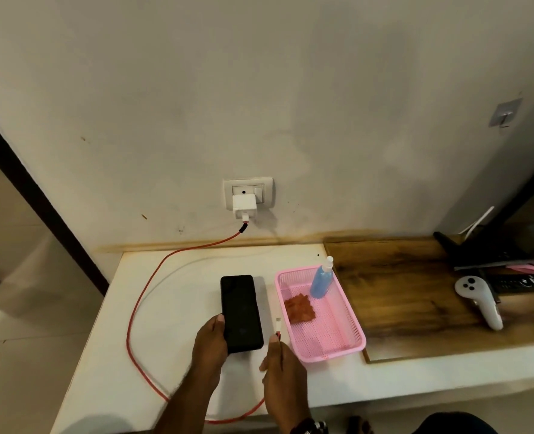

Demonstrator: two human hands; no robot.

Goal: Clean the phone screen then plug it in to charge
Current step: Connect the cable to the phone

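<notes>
The left hand (210, 341) curls its grip around the near left edge of the black phone (241, 313), thumb on the dark screen. The phone lies flat on the white bench (171, 308) near its front edge, long axis running from front edge toward the wall. The right hand (282, 360) pinches the red cable (134, 308) just behind its white plug (278, 324), which points toward the wall, beside the phone's right edge, unconnected. The cable loops left to the wall charger (243, 208).

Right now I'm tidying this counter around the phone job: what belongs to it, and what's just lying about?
Belongs:
phone
red cable
white charger
spray bottle
orange cloth
pink basket

Lying about:
white controller
black remote
wall hook
</notes>
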